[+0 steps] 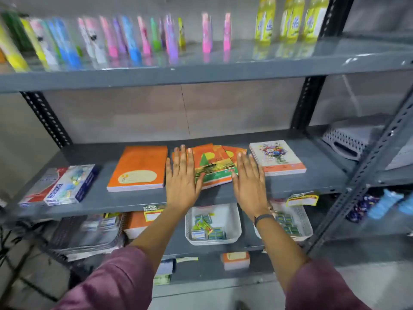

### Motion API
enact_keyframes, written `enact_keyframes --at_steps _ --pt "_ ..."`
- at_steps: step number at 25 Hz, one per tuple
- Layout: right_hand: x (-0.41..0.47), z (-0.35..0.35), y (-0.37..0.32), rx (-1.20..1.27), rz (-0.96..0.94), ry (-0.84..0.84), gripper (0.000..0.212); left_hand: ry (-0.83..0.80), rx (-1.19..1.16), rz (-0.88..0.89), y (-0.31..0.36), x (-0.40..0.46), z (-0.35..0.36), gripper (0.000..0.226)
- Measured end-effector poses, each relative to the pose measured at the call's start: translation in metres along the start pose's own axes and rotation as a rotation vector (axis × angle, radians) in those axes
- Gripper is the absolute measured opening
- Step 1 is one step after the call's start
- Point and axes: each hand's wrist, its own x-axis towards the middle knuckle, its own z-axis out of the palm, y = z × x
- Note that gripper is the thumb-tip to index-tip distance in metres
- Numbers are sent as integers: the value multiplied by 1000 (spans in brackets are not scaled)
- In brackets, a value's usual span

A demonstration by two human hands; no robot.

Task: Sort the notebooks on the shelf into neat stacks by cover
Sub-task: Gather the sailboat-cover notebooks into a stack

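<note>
- Head view: fingers of both hands straight and spread, grasping nothing.
- Left hand flat on left edge of messy fanned pile of orange-green picture-cover notebooks; right hand flat beside its right edge.
- Pile sits mid grey metal shelf, between plain orange notebook stack and floral-cover notebook stack.

glossy paper notebooks, smooth grey metal shelf
</note>
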Motion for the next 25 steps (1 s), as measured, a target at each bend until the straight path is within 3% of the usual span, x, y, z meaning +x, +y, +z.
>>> enact_keyframes --at_steps 4,6,11,14,17,22,25 --pt "60 34 29 278 157 -321 49 -291 -248 -349 6 27 53 76" --pt "82 48 35 364 221 -449 46 -352 -343 -498 13 40 72 79" --pt "95 79 45 471 356 -496 39 -277 -472 -754 26 57 101 76" --pt "96 81 44 573 485 -483 41 -190 -526 -864 35 62 101 60" --pt "102 75 57 573 515 -424 38 -107 -654 -924 55 71 98 38" --pt "127 45 111 510 526 -257 37 -99 -943 -821 113 112 104 68" --pt "136 26 160 465 581 -166 37 -151 -1012 -678 162 135 111 71"
